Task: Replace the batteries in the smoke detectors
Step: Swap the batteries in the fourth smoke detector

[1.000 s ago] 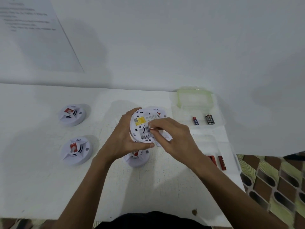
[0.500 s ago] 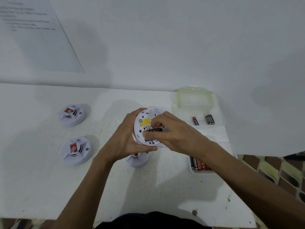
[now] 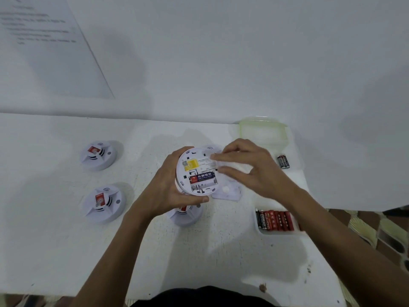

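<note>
My left hand (image 3: 163,189) grips a round white smoke detector (image 3: 194,165), tilted with its back toward me. A yellow label shows on that back, and a dark battery (image 3: 202,177) lies in the open compartment with an empty slot below it. My right hand (image 3: 250,171) hovers at the detector's right edge with fingers loosely spread and blurred, holding nothing I can see. A white flat cover plate (image 3: 228,192) lies on the table under that hand.
Two more detectors (image 3: 98,155) (image 3: 104,203) sit at the left, one (image 3: 186,216) lies below my left hand. A clear tray (image 3: 261,231) holds several red and black batteries; two batteries (image 3: 283,161) lie further back. A green-rimmed box (image 3: 263,131) stands by the wall.
My right hand pressed a battery into the detector's compartment, then lifted off to the right, leaving the battery seated. The left hand kept holding the detector.
</note>
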`<state>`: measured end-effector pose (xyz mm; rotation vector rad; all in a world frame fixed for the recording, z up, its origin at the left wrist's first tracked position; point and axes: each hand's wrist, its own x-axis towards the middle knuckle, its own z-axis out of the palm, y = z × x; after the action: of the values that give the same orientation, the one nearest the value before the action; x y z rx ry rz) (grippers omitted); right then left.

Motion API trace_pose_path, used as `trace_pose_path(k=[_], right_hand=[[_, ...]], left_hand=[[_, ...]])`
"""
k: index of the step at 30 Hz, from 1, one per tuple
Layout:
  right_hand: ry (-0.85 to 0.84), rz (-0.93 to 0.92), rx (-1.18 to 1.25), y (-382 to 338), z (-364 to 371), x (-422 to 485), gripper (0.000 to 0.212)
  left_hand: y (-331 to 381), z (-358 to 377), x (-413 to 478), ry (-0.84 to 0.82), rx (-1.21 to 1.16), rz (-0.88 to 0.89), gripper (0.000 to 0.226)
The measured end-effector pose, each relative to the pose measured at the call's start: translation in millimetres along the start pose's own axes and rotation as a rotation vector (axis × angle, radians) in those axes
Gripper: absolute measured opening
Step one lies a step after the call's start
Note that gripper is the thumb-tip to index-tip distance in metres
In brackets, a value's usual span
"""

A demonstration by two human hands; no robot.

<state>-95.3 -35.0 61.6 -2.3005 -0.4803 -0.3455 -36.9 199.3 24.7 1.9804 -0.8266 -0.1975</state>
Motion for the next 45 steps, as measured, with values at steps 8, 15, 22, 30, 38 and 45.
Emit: trace_pose_path(k=[8, 15, 22, 30, 38, 45], right_hand=[[-0.153, 0.709, -0.407, 96, -44, -8, 0.020], [-0.314, 0.833, -0.483, 134, -26, 1, 0.033], [-0.274, 0.811, -0.454, 140, -17, -5, 0.014], [0.357, 0.574, 0.268, 4, 0, -5, 0.020], [0.512, 0.577, 0.404, -64, 62, -25, 0.018], [0.627, 0.583, 0.322, -63, 84, -31, 0.018]], left_hand=[[-6, 0, -3, 0.008, -0.011, -0.049, 0.099], [-4, 0, -2, 0.002, 0.009, -0.043, 0.096], [-8, -3, -4, 0.012, 0.013, -0.052, 0.098], [7, 0, 0, 0.063, 0.020, 0.028, 0.088], [38, 0, 2, 0.080, -0.024, 0.138, 0.080], [46, 1, 1, 0.100, -0.050, 0.150, 0.071]])
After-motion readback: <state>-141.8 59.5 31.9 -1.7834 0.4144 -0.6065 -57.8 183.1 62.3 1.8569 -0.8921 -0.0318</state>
